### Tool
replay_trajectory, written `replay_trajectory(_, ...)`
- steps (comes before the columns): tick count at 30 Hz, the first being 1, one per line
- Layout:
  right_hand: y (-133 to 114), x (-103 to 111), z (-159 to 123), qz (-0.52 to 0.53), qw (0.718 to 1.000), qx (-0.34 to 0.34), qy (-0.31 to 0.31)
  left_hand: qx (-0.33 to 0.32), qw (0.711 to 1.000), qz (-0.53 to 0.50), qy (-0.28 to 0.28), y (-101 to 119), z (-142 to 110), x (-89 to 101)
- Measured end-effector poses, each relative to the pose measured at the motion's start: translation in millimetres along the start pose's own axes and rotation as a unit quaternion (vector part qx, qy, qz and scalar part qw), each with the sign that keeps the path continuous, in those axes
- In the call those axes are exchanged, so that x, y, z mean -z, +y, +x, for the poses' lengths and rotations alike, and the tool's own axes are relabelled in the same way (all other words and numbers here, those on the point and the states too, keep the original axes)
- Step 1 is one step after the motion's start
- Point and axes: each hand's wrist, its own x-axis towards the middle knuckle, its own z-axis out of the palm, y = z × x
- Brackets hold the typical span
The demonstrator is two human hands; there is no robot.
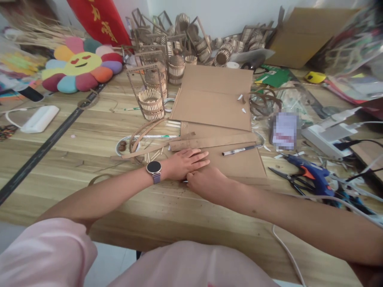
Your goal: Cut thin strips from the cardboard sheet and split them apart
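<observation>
My left hand, with a dark watch on the wrist, lies flat with fingers stretched out on a brown cardboard sheet near the table's front edge. My right hand rests beside it, touching it, with its fingers curled under and hidden. A thin white edge shows just under the two hands; I cannot make out what it is. A long cardboard strip and a silver pen lie just beyond the fingers. A larger cardboard sheet lies further back.
A blue glue gun and black scissors lie at the right, among cables and a white power strip. Small woven baskets and wooden frames crowd the back. A flower cushion sits far left, a black strip crosses the wooden table.
</observation>
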Motion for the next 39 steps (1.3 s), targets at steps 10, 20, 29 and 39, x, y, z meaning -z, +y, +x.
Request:
replay_trajectory(10,-2.5,13.6,-0.1,-0.015,1.0,0.002,-0.02,-0.006,1.0,-0.003,0.014,0.1,-0.2,0.4)
replay_trajectory(20,-7.9,16.6,8.4,-0.041,0.998,0.016,-0.042,-0.033,0.999,-0.007,0.026,-2.4,0.5,1.0)
replay_trajectory(29,2.2,-0.3,1.0,-0.007,1.0,0.002,-0.018,-0.031,0.999,-0.02,0.013,0.2,2.1,5.5)
replay_trajectory(39,20.7,-21.6,-19.0,0.0,0.999,-0.037,-0.031,-0.037,0.999,-0.01,0.021,-2.2,4.4,-1.3)
